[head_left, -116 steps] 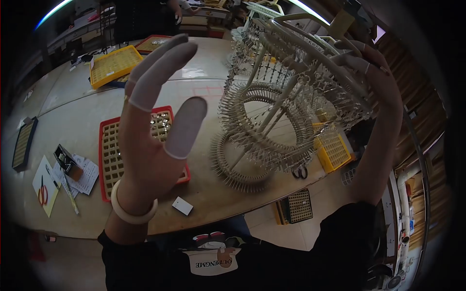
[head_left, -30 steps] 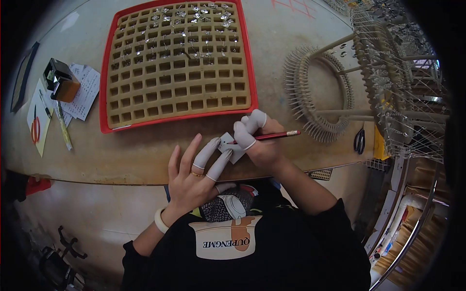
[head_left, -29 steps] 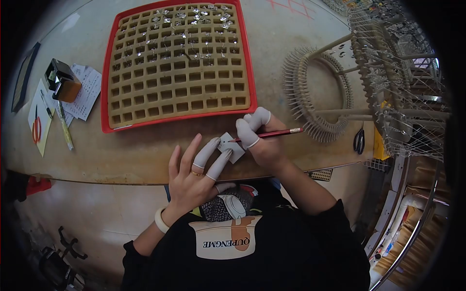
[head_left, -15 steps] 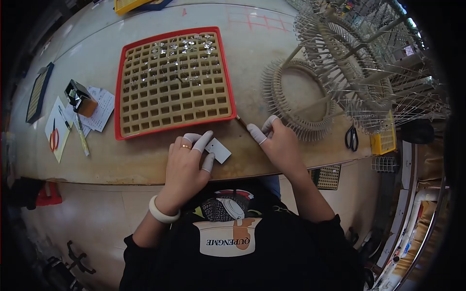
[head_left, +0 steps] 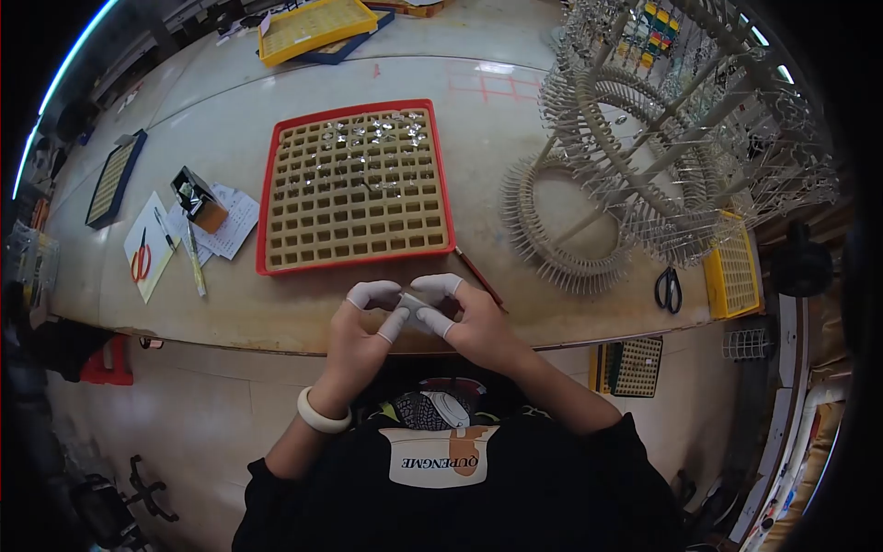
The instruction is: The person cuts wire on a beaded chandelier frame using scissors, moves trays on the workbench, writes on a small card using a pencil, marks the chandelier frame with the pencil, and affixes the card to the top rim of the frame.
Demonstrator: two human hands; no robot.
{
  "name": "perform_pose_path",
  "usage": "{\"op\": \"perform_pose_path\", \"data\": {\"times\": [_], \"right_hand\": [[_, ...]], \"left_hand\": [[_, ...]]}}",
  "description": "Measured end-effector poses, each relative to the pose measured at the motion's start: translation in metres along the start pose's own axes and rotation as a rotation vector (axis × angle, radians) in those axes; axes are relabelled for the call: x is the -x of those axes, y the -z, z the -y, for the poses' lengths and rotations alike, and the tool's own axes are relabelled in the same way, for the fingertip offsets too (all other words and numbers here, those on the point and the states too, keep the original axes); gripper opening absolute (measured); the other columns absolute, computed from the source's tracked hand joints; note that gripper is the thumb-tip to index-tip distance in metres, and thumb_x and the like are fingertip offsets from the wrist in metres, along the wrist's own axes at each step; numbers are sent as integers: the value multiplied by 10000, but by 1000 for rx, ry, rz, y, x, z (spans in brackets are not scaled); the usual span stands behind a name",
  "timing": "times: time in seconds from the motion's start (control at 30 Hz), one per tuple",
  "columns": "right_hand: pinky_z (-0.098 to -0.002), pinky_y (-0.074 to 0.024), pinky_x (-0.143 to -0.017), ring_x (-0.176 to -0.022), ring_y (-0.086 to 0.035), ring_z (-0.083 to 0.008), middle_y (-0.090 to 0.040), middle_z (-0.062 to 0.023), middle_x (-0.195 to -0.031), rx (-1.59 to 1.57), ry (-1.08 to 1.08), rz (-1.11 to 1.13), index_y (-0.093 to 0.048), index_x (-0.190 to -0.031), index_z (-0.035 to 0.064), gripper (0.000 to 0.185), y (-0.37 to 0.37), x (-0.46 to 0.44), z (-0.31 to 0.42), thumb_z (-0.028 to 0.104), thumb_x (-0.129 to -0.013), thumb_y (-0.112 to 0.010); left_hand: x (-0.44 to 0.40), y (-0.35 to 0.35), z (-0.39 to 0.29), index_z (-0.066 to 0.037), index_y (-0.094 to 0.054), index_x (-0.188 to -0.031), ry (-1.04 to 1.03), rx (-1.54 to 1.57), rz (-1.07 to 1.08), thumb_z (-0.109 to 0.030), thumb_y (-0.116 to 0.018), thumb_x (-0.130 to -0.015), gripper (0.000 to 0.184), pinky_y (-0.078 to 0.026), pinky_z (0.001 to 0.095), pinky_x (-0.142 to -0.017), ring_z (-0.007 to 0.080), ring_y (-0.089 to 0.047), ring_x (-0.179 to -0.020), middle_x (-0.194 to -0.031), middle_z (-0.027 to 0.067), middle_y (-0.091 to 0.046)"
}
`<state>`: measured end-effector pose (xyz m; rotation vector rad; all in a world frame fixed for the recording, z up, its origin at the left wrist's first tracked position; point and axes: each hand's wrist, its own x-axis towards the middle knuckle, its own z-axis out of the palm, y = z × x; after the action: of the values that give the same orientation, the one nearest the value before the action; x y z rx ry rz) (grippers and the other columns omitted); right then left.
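Both hands meet at the table's front edge around a small pale grey card (head_left: 415, 309). My left hand (head_left: 365, 324) pinches its left side between white-capped thumb and fingers. On its right side my right hand (head_left: 475, 322) does the same, also wearing white finger cots. A thin dark red pencil-like stick (head_left: 482, 281) lies just beyond my right hand. Above the hands sits a red-rimmed tray (head_left: 264, 230) with a beige grid of pockets. Small shiny metal pieces (head_left: 377, 133) lie in its upper rows; the lower pockets look bare.
Right of the tray stands a round rack (head_left: 524, 248) with many wire prongs, leaning over the table. Black scissors (head_left: 669, 291) and a yellow tray (head_left: 733, 267) are at the right edge. Papers (head_left: 235, 224), a black box (head_left: 196, 195) and orange-handled pliers (head_left: 141, 260) lie left.
My right hand has left the pencil-like stick and moved left to grip the card. My left hand has lifted the card from the table. The camera view has shifted.
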<state>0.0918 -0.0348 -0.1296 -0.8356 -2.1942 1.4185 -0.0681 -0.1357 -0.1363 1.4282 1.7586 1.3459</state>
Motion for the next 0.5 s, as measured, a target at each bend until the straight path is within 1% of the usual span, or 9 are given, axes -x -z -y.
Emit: {"op": "perform_pose_path", "data": {"times": [0.03,0.07,0.13,0.23,0.3,0.37,0.4,0.47,0.5], "right_hand": [[-271,-488,-722,-828,-608,-133,-626,-64,-938,-293,-38,-8,-582,-1138,22,294,-1,-2,2,64,-858,-664],[-256,-487,-714,-841,-600,-109,-628,-48,-955,-584,-78,-15,-581,-1144,31,270,-2,-3,5,39,-881,-638],[-247,-487,-709,-846,-593,-97,-625,-35,-956,-626,-13,-61,-580,-1150,45,261,-1,-5,14,22,-893,-617],[-247,-487,-701,-839,-591,-97,-621,-34,-943,-653,58,-138,-590,-1145,56,257,0,-3,25,4,-894,-610],[-255,-488,-697,-827,-595,-108,-621,-46,-929,-640,69,-171,-602,-1133,53,257,2,-3,30,3,-882,-624],[-267,-486,-702,-842,-601,-152,-611,-72,-933,-142,344,-293,-640,-1075,33,240,5,-5,33,-5,-839,-664],[-267,-486,-702,-842,-601,-152,-611,-72,-933,-139,343,-298,-640,-1075,33,240,7,-4,36,-5,-839,-664],[-294,-486,-727,-873,-597,-212,-601,-92,-962,295,465,-456,-668,-1028,21,236,8,-4,40,-1,-796,-702],[-294,-486,-727,-873,-597,-212,-601,-92,-962,299,465,-458,-668,-1028,21,236,8,-4,40,-1,-796,-702]], "left_hand": [[0,0,-4,-29,-578,-1106,95,276,-69,-48,-704,-810,323,-470,315,-845,164,-612,-932,-1005,68,-643],[0,0,-9,-29,-578,-1106,86,273,-76,-48,-704,-810,323,-470,315,-845,164,-612,-932,-1005,68,-643],[-3,1,-18,-2,-578,-1112,181,669,-67,-51,-689,-843,295,-464,291,-898,130,-600,-981,-1032,68,-647],[-2,2,-25,6,-576,-1111,327,736,-11,-45,-689,-843,296,-471,285,-888,134,-609,-953,-1005,65,-650],[-4,-2,-26,6,-580,-1102,273,732,-27,-50,-686,-848,281,-474,279,-870,126,-607,-943,-998,62,-651],[-7,-5,-25,6,-584,-1093,223,730,-42,-54,-684,-853,268,-478,273,-852,117,-605,-933,-992,59,-653],[-8,-6,-24,6,-592,-1077,195,685,-42,-53,-681,-850,251,-478,270,-839,111,-601,-924,-987,57,-653],[-11,-6,-24,5,-601,-1061,165,641,-40,-52,-677,-848,234,-478,266,-826,105,-597,-915,-983,55,-654],[-12,-5,-27,-2,-609,-1026,101,478,-69,-46,-684,-825,219,-476,274,-810,115,-599,-892,-951,52,-653]]}}
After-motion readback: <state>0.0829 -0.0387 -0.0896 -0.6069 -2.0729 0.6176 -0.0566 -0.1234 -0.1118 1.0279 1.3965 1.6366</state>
